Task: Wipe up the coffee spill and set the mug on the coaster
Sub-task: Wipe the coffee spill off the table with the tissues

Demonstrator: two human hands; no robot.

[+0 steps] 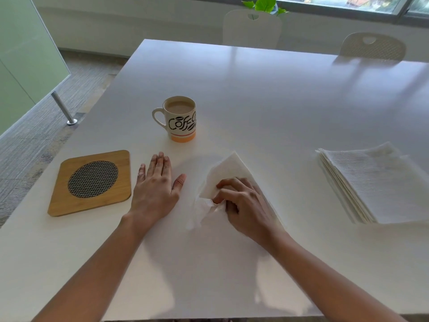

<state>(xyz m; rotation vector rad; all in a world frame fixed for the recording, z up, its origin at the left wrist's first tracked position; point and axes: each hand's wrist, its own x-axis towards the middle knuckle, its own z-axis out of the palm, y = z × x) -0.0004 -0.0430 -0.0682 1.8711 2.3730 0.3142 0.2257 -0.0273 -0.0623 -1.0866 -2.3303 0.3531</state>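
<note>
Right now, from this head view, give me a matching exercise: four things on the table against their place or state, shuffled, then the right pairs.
Things:
1. mug
2. coaster
3. napkin
4. left hand

States:
A. lies flat and open on the table
B. bunched under the right hand
C. bare, at the left edge
D. stands upright, filled with coffee

Pairs: 1-D, 2-C, 3-B, 4-A
</note>
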